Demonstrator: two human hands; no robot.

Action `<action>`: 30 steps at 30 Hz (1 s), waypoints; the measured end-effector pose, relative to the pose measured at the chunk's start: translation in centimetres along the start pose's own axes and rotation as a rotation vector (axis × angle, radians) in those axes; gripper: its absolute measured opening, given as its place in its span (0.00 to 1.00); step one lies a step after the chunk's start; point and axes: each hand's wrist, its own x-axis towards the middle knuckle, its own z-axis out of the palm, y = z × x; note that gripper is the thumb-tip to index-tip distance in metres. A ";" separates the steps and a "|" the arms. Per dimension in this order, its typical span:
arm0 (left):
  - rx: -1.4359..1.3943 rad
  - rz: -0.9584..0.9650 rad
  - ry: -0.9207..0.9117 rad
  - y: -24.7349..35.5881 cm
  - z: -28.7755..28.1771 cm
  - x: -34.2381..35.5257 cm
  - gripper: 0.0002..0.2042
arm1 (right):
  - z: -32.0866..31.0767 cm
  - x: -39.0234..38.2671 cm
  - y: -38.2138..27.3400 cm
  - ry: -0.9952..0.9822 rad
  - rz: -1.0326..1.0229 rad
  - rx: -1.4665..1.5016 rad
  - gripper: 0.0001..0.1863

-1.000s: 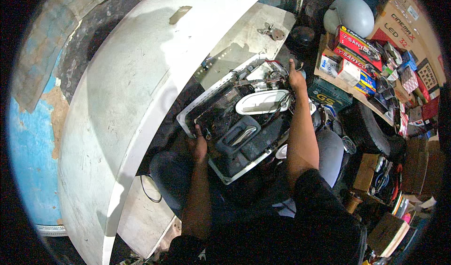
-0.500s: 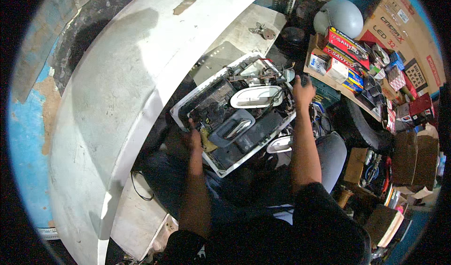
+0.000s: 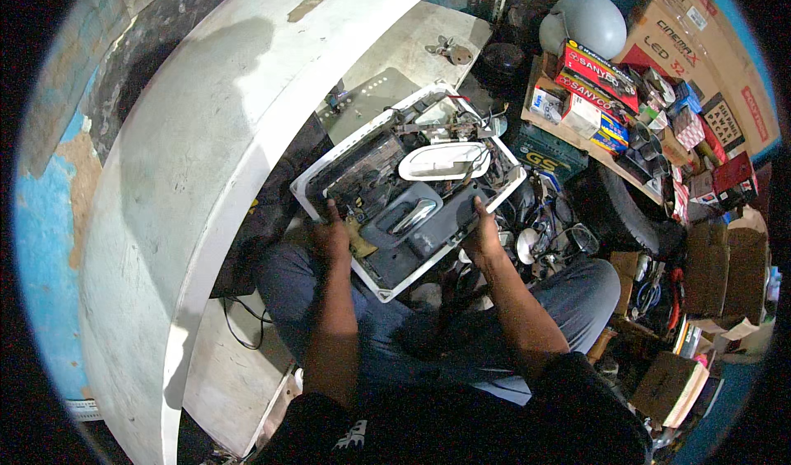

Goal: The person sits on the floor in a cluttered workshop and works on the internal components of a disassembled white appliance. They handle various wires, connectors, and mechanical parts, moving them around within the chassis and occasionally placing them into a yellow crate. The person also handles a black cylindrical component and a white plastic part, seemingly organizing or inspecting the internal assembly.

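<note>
A white rectangular tray (image 3: 386, 293) lies tilted over my lap, filled with loose vehicle parts. My left hand (image 3: 331, 232) grips its near left side, thumb over the rim. On the near right side, my right hand (image 3: 484, 232) closes round the rim, its thumb inside against a dark flat panel. A grey door handle (image 3: 404, 214) with a shiny lever sits in the tray between my hands. Beyond it lies a white oval door handle (image 3: 424, 162). Metal linkages and wires crowd the tray's far right end. My fingers under the tray are hidden.
A big curved white panel (image 3: 189, 152) rises close on my left. To the right lie tangled wires and parts (image 3: 544, 226), a black tyre (image 3: 614, 209), a dark green battery (image 3: 548, 153) and a carton of small boxes (image 3: 597, 143). A grey helmet (image 3: 582, 25) stands behind.
My right hand has moved from the tray's far right corner back to its near right side. My left hand keeps its hold. The view has shifted slightly, and more of the parts pile shows.
</note>
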 end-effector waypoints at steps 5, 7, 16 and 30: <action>-0.131 -0.031 -0.030 -4.4 3.9 5.1 0.40 | 6.1 -2.0 -4.7 0.029 -0.141 0.038 0.32; -0.116 -0.160 -0.118 -3.7 5.3 5.6 0.40 | 7.7 -2.9 -6.7 0.003 -0.195 -0.002 0.32; -0.497 -0.143 -0.339 1.4 6.8 4.1 0.42 | 5.6 5.4 -9.9 -0.103 -0.315 -0.190 0.33; -1.017 -0.460 -0.623 2.1 2.3 3.6 0.19 | 11.7 3.3 0.1 0.136 -0.658 -0.115 0.41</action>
